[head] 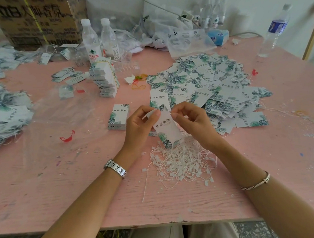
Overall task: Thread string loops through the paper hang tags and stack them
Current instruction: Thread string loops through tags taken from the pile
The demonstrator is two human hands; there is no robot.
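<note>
**Mid-thread, over the string pile**

You hold one tag (165,126) upright above the loose strings (182,160), near the middle of the table's (65,201) front edge. Your left hand (141,123) pinches its top. Your right hand (190,123) pinches at the top corner, probably on a string end too fine to make out. Next, I judge, you feed the loop through the hole and pull it snug. The spread pile of tags (215,80) lies just behind your right hand, and a small stack (118,117) sits just left of your left. Bare surface flanks your forearms toward the front edge.
</note>
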